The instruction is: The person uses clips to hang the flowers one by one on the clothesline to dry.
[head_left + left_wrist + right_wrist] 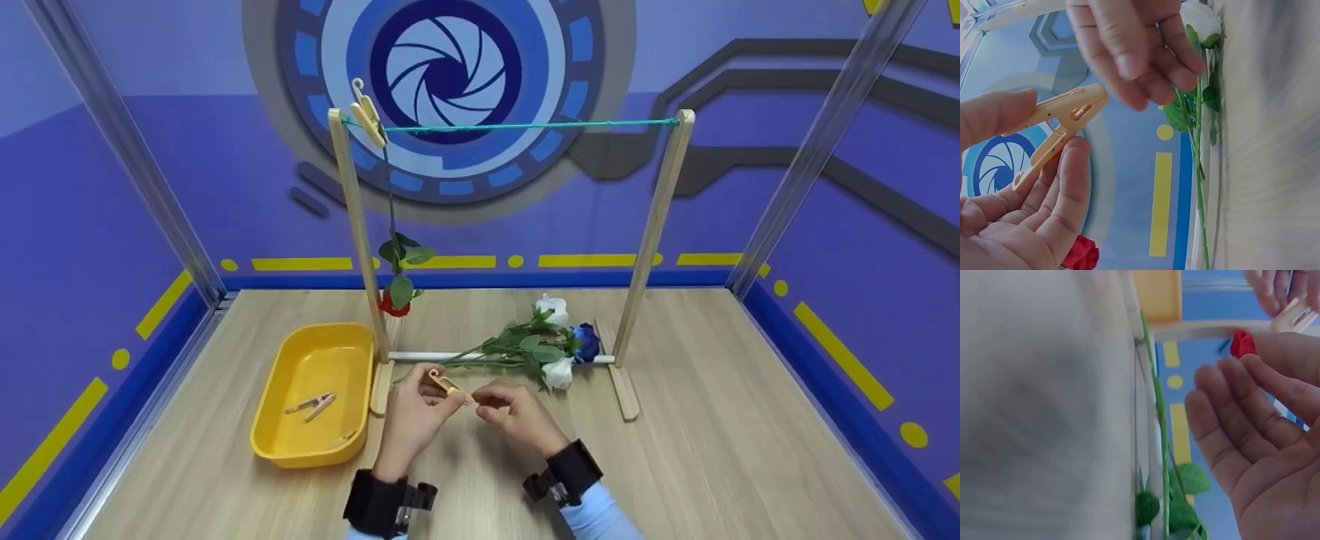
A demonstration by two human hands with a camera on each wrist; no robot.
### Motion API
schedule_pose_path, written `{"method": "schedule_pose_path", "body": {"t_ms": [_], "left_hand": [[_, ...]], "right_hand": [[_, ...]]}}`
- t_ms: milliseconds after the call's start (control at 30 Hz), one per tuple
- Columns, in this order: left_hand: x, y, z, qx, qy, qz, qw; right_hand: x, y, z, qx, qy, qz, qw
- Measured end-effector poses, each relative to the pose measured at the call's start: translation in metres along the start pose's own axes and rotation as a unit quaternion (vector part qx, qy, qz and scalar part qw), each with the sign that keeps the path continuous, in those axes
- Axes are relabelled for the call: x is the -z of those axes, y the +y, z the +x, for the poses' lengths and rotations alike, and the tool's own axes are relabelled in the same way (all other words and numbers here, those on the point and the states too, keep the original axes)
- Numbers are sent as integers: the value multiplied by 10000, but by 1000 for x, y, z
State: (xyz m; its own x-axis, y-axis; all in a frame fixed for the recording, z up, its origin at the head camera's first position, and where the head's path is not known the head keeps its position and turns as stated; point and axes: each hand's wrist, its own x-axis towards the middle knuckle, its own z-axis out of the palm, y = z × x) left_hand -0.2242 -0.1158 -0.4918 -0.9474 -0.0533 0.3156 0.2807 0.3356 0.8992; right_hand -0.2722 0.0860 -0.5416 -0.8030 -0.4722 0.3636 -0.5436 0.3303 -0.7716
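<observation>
My left hand pinches a pale yellow clothespin between thumb and fingers. In the left wrist view its two arms and wire spring show. The right hand hovers just beside the clothespin's far end; in the right wrist view its fingers are relaxed, nothing held in them. Behind the hands, on the table, lie a blue rose, a white rose and a second white rose, their green stems pointing left. A red rose hangs head down from another clothespin on the green string.
A wooden frame holds the string above the table, with a white bar low between its posts. Left of it sits a yellow basin with clothespins inside. Painted walls surround the wooden table.
</observation>
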Motion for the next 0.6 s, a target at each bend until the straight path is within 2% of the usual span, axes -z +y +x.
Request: {"method": "schedule_pose_path", "body": {"t_ms": [200, 467, 600], "left_hand": [[0, 1, 1, 63, 118, -15, 9999], [2, 1, 0, -31, 175, 72, 9998], [3, 0, 0, -36, 184, 91, 9998]], "right_hand": [[3, 9, 1, -56, 214, -975, 9950], [7, 23, 4, -63, 403, -1748, 9838], [10, 29, 4, -69, 400, -1877, 9814]]}}
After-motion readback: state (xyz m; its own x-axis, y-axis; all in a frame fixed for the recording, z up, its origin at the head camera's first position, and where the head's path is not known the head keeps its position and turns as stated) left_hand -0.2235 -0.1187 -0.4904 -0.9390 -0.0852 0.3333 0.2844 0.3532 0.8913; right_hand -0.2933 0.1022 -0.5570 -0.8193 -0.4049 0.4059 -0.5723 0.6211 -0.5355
